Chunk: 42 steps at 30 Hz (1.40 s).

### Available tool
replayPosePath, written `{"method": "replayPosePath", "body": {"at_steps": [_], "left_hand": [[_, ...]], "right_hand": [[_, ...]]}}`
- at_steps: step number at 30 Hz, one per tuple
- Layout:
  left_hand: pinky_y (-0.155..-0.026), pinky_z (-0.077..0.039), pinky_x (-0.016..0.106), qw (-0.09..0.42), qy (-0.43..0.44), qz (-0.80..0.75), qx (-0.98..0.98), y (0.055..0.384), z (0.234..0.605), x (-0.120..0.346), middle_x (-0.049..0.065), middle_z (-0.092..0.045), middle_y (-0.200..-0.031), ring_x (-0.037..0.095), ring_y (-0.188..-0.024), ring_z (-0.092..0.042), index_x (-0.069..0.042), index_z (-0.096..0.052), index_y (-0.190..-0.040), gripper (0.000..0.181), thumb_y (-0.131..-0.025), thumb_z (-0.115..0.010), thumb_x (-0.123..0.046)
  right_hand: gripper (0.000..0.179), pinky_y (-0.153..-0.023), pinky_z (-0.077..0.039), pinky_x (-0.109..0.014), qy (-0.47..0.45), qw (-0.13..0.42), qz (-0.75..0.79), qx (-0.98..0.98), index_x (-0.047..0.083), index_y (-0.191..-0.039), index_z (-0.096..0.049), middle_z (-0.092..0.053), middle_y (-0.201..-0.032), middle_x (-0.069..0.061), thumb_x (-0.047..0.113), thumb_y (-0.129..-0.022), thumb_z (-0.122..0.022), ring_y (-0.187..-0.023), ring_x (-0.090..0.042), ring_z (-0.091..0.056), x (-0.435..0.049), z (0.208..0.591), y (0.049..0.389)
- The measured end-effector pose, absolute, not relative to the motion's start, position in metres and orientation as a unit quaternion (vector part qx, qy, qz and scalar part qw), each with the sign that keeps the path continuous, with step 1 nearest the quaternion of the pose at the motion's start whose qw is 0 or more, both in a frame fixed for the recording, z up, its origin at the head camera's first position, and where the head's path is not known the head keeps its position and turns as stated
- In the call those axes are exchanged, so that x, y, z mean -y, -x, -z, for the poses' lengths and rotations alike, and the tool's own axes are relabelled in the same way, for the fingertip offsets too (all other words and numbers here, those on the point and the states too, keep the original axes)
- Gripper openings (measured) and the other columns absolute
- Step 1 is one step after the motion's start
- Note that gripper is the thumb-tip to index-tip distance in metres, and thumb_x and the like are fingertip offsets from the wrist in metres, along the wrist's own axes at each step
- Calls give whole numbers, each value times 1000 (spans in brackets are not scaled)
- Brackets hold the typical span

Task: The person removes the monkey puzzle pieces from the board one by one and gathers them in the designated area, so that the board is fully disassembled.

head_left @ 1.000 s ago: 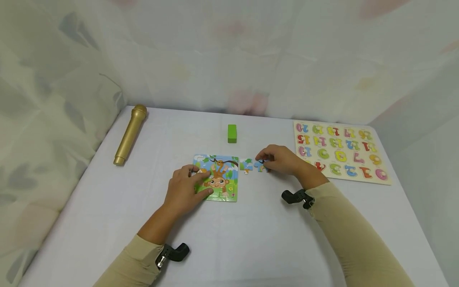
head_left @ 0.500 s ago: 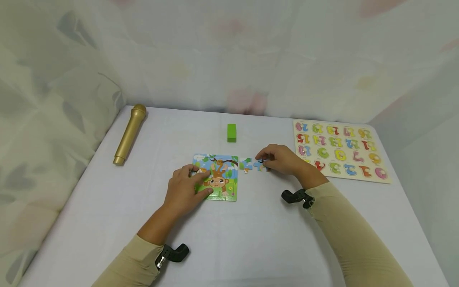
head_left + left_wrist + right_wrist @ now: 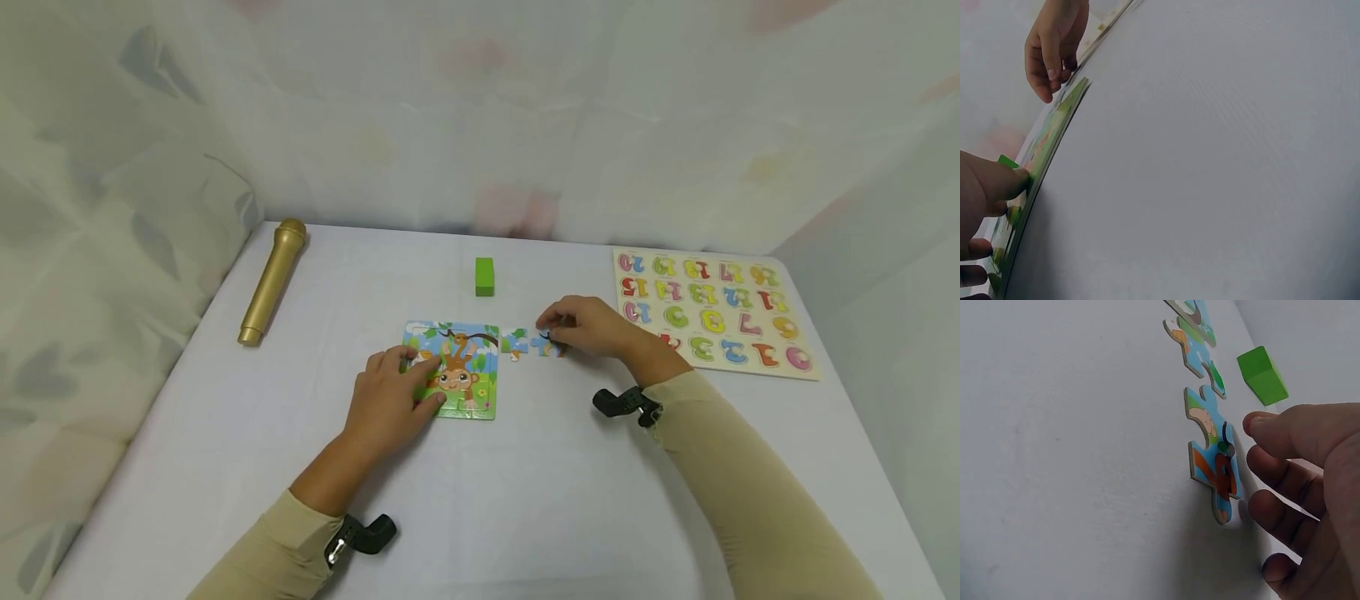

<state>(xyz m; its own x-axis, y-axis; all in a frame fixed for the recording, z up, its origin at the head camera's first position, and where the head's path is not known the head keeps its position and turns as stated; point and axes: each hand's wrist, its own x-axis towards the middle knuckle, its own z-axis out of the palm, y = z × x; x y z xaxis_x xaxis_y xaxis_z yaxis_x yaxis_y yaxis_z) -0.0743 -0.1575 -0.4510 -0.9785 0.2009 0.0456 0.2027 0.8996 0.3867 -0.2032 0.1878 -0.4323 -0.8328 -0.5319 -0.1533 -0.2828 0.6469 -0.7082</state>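
And over to the right of the right hand [image 3: 588, 325], it's all numerals on the number board [image 3: 722, 304], every one of them upside down from here! Farthest row, left to right: 20 [image 3: 632, 264], 19, 18, 17, 16. Next row nearer: 15, 14, 13, 12, 11. Then, straight out rightward from the knuckles, 10 [image 3: 637, 312], followed by a green 9, a yellow 8, a pink 7 and a 6 at the end. Nearest row now, and the wrist blocks its left end, a red numeral there half covered; but clear of the wrist come 3, 2, 1, and a pink 0 [image 3: 798, 358] in the corner!
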Motion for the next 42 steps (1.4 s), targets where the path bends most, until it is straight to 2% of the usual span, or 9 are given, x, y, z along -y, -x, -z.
{"method": "replayPosePath", "body": {"at_steps": [7,12,15,18,23,30,42], "left_hand": [[-96,-40,63,33,108,203,973,75,449,154,20,-56,-143,46,-136,-44,-21,-71,-142,53,-93,-81,-39],[-95,-40,62,39,122,221,967,77,453,148,17,-57,-139,45,-133,-47,-22,-72,-141,51,-93,-82,-39],[-95,-40,62,39,131,234,962,77,454,145,15,-58,-136,44,-130,-49,-22,-73,-139,50,-92,-83,-37],[-97,-40,61,42,141,242,959,78,456,143,14,-59,-133,43,-127,-50,-22,-75,-137,49,-91,-86,-36],[-97,-41,59,54,159,247,954,81,458,138,13,-60,-130,38,-119,-53,-21,-77,-134,50,-88,-89,-39],[-98,-42,60,47,163,245,955,82,459,133,15,-59,-134,40,-123,-53,-22,-73,-140,55,-90,-88,-39],[-96,-44,62,56,149,233,960,80,462,131,13,-60,-133,39,-123,-53,-24,-74,-138,54,-89,-88,-41]], "right_hand": [[23,-75,-52,-35,235,188,363,-882,10,-124,-77,-69,-96,-5,13,-103,-70,-76,-19,-68,-180,426,208],[23,-69,-58,-36,222,212,382,-872,12,-125,-76,-68,-96,-8,14,-103,-71,-70,-23,-67,-171,423,210],[24,-66,-59,-37,219,223,380,-871,14,-126,-76,-68,-102,-7,17,-103,-71,-71,-24,-64,-165,422,210],[25,-71,-58,-37,231,218,370,-873,15,-127,-76,-69,-110,-5,19,-103,-71,-82,-23,-63,-158,423,212],[26,-88,-51,-39,258,190,355,-878,17,-127,-77,-71,-118,1,19,-101,-73,-103,-21,-60,-150,423,214],[27,-97,-49,-43,289,189,372,-862,14,-127,-77,-72,-123,0,19,-101,-73,-110,-21,-61,-138,427,216],[28,-106,-48,-44,328,195,365,-849,17,-128,-77,-69,-130,4,18,-100,-74,-121,-21,-60,-110,433,222]]}}
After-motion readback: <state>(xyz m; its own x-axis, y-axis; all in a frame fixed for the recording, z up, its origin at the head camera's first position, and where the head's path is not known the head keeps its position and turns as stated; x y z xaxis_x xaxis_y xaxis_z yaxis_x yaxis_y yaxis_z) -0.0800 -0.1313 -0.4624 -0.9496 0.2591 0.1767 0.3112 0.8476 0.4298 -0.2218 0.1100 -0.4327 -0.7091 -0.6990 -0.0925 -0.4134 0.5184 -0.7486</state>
